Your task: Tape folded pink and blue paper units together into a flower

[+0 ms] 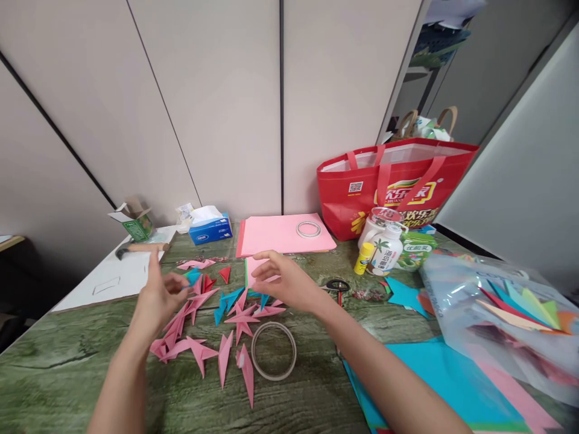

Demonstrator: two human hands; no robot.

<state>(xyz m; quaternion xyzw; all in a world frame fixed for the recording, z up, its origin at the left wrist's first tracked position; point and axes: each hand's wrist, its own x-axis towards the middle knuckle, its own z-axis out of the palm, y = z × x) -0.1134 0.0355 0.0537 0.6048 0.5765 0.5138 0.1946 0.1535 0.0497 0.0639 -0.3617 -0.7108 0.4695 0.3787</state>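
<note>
paper spike [247, 375], folded in pink, lies on the table [321, 386] on the near side of the hands; its long axis runs almost front to back, sharp tip aimed toward me and slightly right. next to it i see a slim pink piece [225, 358] pointing its tip the same way, forked end facing away. farther off, a pink star [242, 319] spreads its points in several directions.

the right hand [289, 280] is half open, fingers curved and thumb apart, and i see nothing in it. the left hand [156, 298] has its index finger raised and the others loosely curled; a bit of blue shows by its fingertips, and from here i cannot tell whether they grip it.

the folds are crisp and matte, with small blue pieces [233, 296] among them. a pale, smooth tape ring [274, 378] rests flat just beside the spike, on green, wood-grained tabletop.
</note>
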